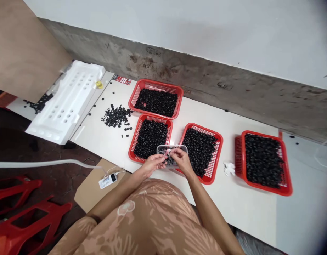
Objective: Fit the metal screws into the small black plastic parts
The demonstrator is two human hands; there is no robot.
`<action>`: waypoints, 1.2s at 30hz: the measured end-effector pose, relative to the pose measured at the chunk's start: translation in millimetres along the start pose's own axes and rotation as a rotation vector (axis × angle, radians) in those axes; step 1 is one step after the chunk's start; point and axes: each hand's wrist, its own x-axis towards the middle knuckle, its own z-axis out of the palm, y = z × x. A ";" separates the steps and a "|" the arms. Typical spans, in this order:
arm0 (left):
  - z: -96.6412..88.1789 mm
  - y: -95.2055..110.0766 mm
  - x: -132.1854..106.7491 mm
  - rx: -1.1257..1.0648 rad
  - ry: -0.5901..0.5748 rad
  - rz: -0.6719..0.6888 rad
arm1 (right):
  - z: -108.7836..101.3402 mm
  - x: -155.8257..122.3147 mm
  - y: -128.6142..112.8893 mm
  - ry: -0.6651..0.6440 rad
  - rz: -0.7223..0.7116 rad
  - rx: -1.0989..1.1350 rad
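Observation:
A clear plastic tub (185, 150) with small black parts in it sits between two red baskets, close to my body. Over its left side is my left hand (154, 164), fingers pinched together. My right hand (181, 159) reaches over its right side, fingertips also closed together. Whatever the fingertips hold is too small to name. Just beyond the left hand stands a red basket (131, 147) full of black ring-like parts. Another red basket (219, 148), filled with similar black rings, is beside my right hand.
A third red basket (156, 83) of black pieces stands by the wall, and a fourth (287, 177) at the right. Loose black parts (117, 116) lie on the white table (110, 143). White foam (65, 99) rests at left; a crumpled white scrap (229, 169) lies between the right baskets.

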 end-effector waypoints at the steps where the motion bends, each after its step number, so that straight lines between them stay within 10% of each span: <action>1: 2.7 -1.3 2.2 -0.019 -0.012 -0.018 | -0.2 -5.2 -4.1 0.002 -0.046 0.115; 19: 7.7 0.2 4.5 0.012 -0.058 0.083 | -12.4 -17.4 -40.5 -0.165 -0.223 0.061; 36: 13.4 1.1 3.4 0.111 -0.033 0.233 | -7.8 -28.4 -33.7 -0.020 -0.224 0.070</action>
